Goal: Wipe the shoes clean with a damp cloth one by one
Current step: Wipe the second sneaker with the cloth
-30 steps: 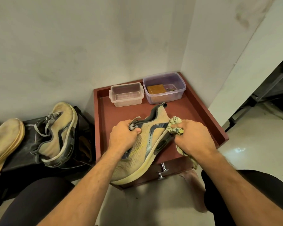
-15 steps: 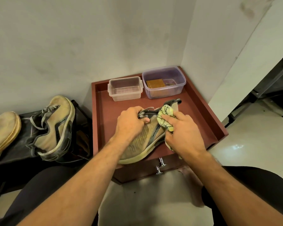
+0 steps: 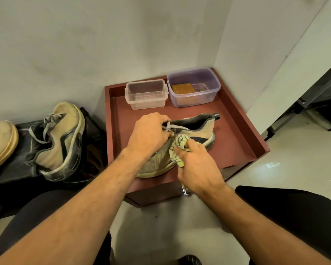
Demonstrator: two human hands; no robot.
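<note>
Two hands at frame centre: left hand [image 3: 150, 133] grips the shoe [image 3: 197, 131] by its laces on the red bench [image 3: 237, 142]; right hand [image 3: 199, 167], fingers curled, presses the cloth [image 3: 180, 143] against its side.

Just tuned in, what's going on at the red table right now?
A person is cleaning a beige shoe on the red table. The left hand grips it at the laces, while the right hand presses a yellow cloth against its side. Two more shoes sit on a black stand to the left.
</note>
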